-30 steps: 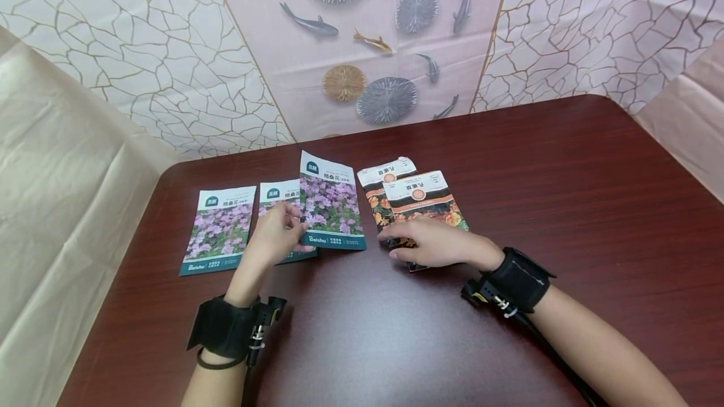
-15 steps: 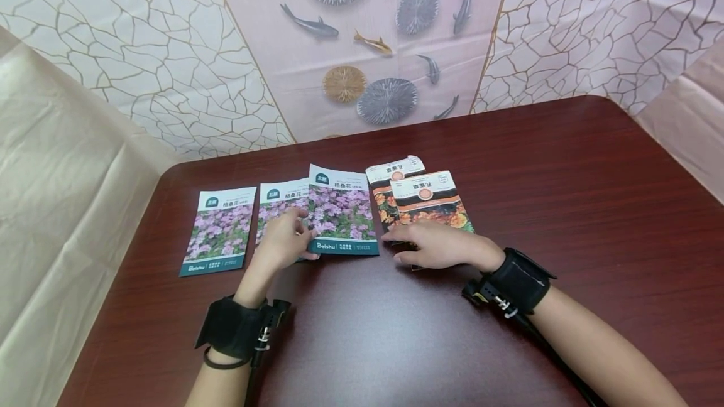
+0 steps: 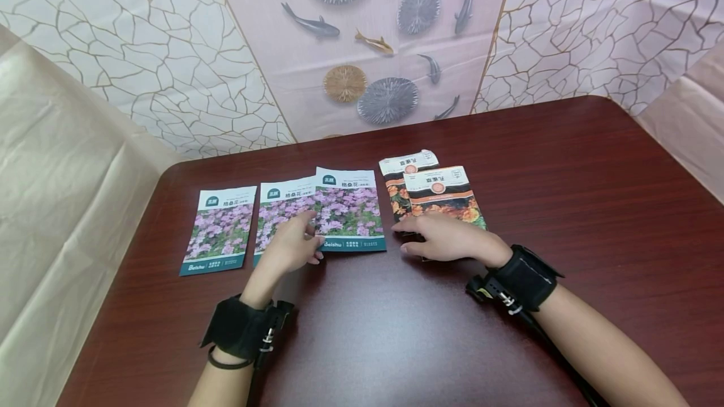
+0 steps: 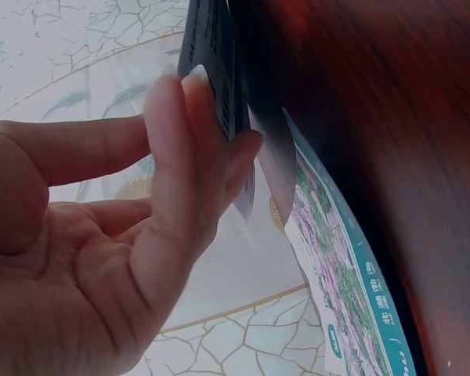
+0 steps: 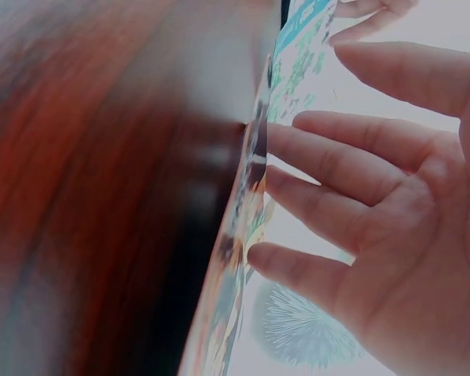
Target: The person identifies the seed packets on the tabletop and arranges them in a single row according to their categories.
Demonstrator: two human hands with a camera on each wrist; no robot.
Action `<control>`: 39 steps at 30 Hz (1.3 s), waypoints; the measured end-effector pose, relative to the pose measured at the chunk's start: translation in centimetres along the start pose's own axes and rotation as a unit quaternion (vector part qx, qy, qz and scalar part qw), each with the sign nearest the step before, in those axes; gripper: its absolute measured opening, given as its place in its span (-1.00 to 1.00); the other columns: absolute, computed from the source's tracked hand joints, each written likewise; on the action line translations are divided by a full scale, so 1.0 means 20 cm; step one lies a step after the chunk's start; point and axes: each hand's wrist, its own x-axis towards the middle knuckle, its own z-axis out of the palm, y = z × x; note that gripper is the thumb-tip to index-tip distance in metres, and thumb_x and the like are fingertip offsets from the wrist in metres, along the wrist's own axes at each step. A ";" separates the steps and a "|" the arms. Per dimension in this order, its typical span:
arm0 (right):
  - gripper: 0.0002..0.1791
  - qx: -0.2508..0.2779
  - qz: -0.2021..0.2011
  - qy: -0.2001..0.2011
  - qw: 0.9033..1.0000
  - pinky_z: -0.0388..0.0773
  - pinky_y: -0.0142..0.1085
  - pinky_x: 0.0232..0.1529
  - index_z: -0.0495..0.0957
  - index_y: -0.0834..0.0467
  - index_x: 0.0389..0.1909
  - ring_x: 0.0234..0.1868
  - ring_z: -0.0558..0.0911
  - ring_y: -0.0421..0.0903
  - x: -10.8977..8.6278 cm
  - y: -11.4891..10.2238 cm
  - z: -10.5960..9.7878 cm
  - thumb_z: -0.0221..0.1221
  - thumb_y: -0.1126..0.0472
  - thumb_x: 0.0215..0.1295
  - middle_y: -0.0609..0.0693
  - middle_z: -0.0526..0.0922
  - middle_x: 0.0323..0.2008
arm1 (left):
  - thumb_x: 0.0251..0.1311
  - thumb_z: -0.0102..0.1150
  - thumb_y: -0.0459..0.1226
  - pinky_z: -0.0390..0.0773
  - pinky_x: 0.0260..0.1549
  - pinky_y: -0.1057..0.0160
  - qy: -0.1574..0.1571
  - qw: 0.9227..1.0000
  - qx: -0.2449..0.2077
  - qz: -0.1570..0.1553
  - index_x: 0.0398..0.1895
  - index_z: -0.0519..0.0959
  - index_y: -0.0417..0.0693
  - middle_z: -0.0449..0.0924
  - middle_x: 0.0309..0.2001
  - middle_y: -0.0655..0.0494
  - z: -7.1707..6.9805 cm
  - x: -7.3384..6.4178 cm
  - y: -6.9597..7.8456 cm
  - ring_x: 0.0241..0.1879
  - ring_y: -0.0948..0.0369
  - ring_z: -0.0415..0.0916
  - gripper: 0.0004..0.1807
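My left hand (image 3: 291, 240) pinches the lower left edge of a purple-flower seed packet (image 3: 351, 206), the rightmost of three alike. In the left wrist view, its fingertips lie on either side of a packet edge (image 4: 233, 86). This packet overlaps the middle purple-flower packet (image 3: 277, 212), which my left hand partly covers. My right hand (image 3: 452, 235) rests its extended fingers on the lower part of an orange-flower seed packet (image 3: 438, 190). That one overlaps a second orange-flower packet (image 3: 393, 184) behind it. In the right wrist view, the straight, spread fingers (image 5: 313, 204) touch the packet surface.
A third purple-flower packet (image 3: 219, 231) lies apart at the left. The dark red table (image 3: 588, 206) reaches back to a patterned cloth (image 3: 384, 43). Black wrist bands (image 3: 523, 278) with camera cables sit on both wrists.
My left hand has lowered the tilted purple-flower packet to the table and shifted it right. Under my right hand, both orange-flower packets have slid right and slightly away.
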 end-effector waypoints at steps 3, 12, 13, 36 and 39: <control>-0.55 -0.001 0.011 0.004 1.000 0.36 -0.28 -0.28 0.38 0.32 0.16 -0.37 0.51 -0.19 0.00 0.00 -0.01 0.07 0.21 0.29 0.19 0.48 0.08 | 0.19 0.05 -0.47 0.57 -0.54 0.28 -0.001 1.000 0.015 0.007 0.33 0.10 -0.29 0.44 -0.04 -0.26 0.01 0.00 0.00 -0.55 0.23 0.53 -0.37; -0.55 -0.007 0.006 0.015 1.000 0.36 -0.06 0.08 0.38 0.33 0.16 0.15 0.40 0.10 0.00 -0.02 0.00 0.08 0.22 0.29 0.24 0.43 0.12 | 0.17 0.10 -0.44 0.49 -0.58 0.31 0.009 0.998 0.064 0.024 0.28 0.23 -0.20 0.47 -0.02 -0.22 0.03 0.00 0.01 -0.56 0.27 0.51 -0.42; -0.54 -0.006 -0.002 0.014 1.000 0.31 -0.04 0.12 0.37 0.33 0.16 0.20 0.34 0.13 0.00 -0.02 0.01 0.08 0.22 0.29 0.24 0.40 0.14 | 0.17 0.10 -0.43 0.48 -0.58 0.31 0.011 0.997 0.069 0.025 0.27 0.25 -0.20 0.47 -0.02 -0.21 0.04 0.00 0.01 -0.55 0.27 0.51 -0.44; -0.51 -0.013 -0.054 -0.019 0.998 0.20 0.03 0.18 0.35 0.27 0.20 0.25 0.27 0.12 0.00 -0.05 0.05 0.12 0.18 0.27 0.21 0.35 0.20 | 0.19 0.11 -0.36 0.37 -0.50 0.24 0.022 0.983 0.168 0.065 -0.03 0.47 -0.19 0.56 -0.27 -0.01 0.05 -0.03 0.04 -0.57 0.22 0.35 -0.73; -0.51 -0.013 -0.060 -0.023 0.998 0.22 0.03 0.16 0.37 0.26 0.19 0.23 0.29 0.13 0.00 -0.06 0.05 0.12 0.19 0.26 0.21 0.36 0.20 | 0.20 0.10 -0.35 0.36 -0.49 0.23 0.004 0.981 0.179 0.067 -0.14 0.49 -0.17 0.53 -0.37 0.05 0.04 -0.04 0.04 -0.56 0.21 0.34 -0.82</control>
